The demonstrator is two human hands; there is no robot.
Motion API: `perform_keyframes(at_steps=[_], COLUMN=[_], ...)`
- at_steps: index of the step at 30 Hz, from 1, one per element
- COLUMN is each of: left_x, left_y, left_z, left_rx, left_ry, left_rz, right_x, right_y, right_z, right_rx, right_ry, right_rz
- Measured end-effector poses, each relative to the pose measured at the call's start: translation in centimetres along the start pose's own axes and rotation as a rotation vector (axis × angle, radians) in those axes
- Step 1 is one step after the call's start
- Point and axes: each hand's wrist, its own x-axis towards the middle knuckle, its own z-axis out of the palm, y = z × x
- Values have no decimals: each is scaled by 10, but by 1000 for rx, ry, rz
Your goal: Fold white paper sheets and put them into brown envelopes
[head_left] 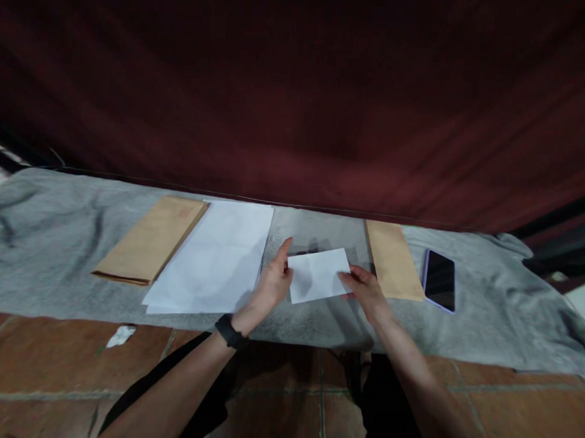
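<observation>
A small folded sheet of white paper (317, 275) is held up between my two hands, above the grey cloth. My left hand (272, 278), with a dark band at the wrist, grips the paper's left edge, thumb pointing up. At the lower right edge, my right hand (365, 289) pinches the paper with its thumb on top. A stack of white paper sheets (214, 257) lies just left of my left hand. Close by my right hand, a brown envelope (394, 261) rests on the cloth.
A stack of brown envelopes (151, 239) lies at the left, beside the white sheets. A phone (440, 280) sits to the right. Grey cloth (497, 307) covers the surface, and a dark red curtain (300, 113) hangs behind it. A crumpled white scrap (120, 336) is on the tiled floor.
</observation>
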Motion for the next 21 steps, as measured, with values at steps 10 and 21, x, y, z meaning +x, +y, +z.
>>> perform_keyframes(at_steps=[10,21], left_x=[-46,-54], left_y=[18,5], left_z=[34,38], left_rx=[736,865], left_ry=[-131,-154], left_rz=[444,409], right_x=[3,2], right_y=[15,16], right_z=[3,-1], right_rx=[-282,-259], right_ry=[-33,-52], right_rz=[-90,5])
